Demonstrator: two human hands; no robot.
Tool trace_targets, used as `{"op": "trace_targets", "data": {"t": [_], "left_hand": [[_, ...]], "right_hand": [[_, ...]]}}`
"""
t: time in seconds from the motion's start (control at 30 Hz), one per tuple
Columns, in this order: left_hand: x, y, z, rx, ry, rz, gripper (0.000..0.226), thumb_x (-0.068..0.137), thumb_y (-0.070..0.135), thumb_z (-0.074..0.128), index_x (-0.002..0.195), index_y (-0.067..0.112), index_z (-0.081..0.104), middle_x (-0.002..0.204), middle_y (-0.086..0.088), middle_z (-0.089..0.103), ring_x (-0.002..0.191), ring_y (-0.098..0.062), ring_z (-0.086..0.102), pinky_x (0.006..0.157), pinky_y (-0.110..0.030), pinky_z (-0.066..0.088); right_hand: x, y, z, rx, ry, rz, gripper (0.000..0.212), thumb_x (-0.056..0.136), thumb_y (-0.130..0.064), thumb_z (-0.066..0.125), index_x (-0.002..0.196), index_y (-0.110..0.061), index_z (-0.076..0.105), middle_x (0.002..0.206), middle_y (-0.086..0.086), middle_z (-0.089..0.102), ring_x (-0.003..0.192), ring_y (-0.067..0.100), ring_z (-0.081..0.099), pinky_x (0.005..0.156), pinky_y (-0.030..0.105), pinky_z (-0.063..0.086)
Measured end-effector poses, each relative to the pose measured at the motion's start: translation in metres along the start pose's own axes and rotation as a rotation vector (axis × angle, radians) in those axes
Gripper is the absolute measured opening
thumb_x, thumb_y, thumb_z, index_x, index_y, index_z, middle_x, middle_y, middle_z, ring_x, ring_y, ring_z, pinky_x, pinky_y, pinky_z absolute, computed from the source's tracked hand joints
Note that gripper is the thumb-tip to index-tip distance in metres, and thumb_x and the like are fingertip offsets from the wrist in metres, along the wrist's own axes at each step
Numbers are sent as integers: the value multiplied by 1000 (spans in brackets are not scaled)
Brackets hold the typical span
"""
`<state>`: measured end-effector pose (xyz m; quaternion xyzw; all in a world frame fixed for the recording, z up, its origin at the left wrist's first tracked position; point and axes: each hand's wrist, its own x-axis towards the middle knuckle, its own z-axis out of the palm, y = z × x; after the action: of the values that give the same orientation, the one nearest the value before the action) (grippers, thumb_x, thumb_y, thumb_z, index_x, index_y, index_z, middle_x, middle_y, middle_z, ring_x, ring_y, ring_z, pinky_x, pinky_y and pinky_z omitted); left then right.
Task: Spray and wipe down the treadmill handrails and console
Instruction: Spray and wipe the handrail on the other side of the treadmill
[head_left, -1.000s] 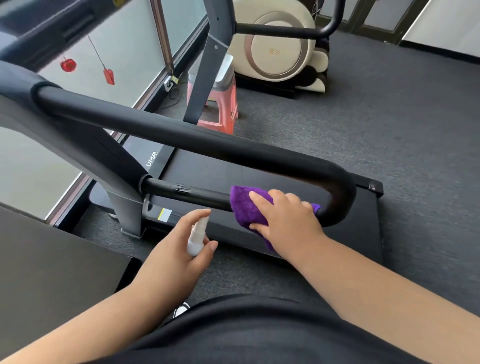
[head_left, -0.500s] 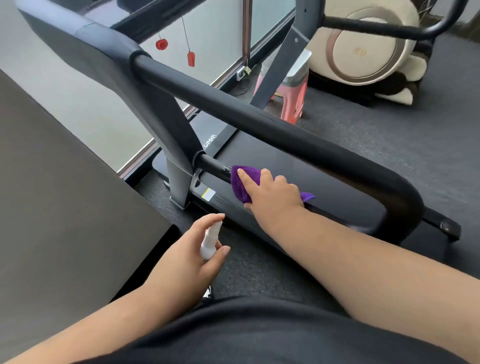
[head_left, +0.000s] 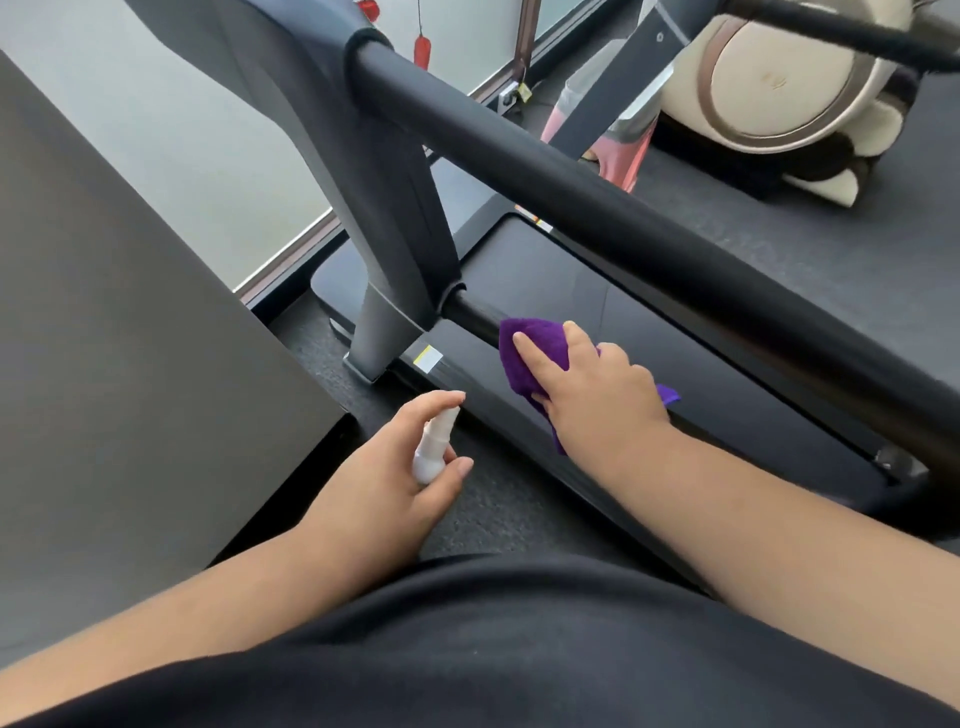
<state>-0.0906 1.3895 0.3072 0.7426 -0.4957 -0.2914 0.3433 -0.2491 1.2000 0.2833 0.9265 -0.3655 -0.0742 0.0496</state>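
Observation:
A thick black padded handrail (head_left: 597, 208) runs diagonally from the upper left to the right edge. Below it a thinner black bar (head_left: 470, 314) comes out of the grey upright (head_left: 379, 208). My right hand (head_left: 592, 387) grips a purple cloth (head_left: 535, 353) wrapped over that thin bar, a short way from the upright. My left hand (head_left: 400, 467) holds a small white spray bottle (head_left: 434, 447) above the carpet, nozzle up, index finger over its top. The console is out of view.
The treadmill deck (head_left: 675, 374) lies under the rails. A dark flat panel (head_left: 130, 338) fills the left. A pink stool (head_left: 618, 150) and a cream machine (head_left: 779, 83) stand behind, beside a glass wall with red hangings (head_left: 422, 49). Grey carpet (head_left: 831, 249) covers the floor.
My right hand has slid the cloth along the thin bar toward the upright. The view has turned, bringing the upright and rails closer. My left hand keeps the bottle in much the same pose.

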Motion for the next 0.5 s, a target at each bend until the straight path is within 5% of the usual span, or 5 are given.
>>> {"op": "trace_targets", "data": {"t": [0.17, 0.5], "left_hand": [[35, -16, -30, -16, -16, 45, 51, 83, 52, 58, 124, 69, 33, 93, 23, 62, 81, -3, 62, 71, -23, 47], [81, -48, -67, -51, -106, 99, 52, 86, 47, 61, 125, 66, 33, 91, 24, 63, 82, 2, 62, 68, -11, 42]], "right_hand": [[60, -43, -7, -5, -50, -12, 75, 98, -42, 46, 148, -50, -9, 157, 14, 20, 104, 35, 48, 65, 41, 34], [30, -10, -18, 190, -95, 34, 61, 94, -46, 48, 148, -51, 19, 144, -5, 41, 107, 29, 52, 82, 44, 54]]}}
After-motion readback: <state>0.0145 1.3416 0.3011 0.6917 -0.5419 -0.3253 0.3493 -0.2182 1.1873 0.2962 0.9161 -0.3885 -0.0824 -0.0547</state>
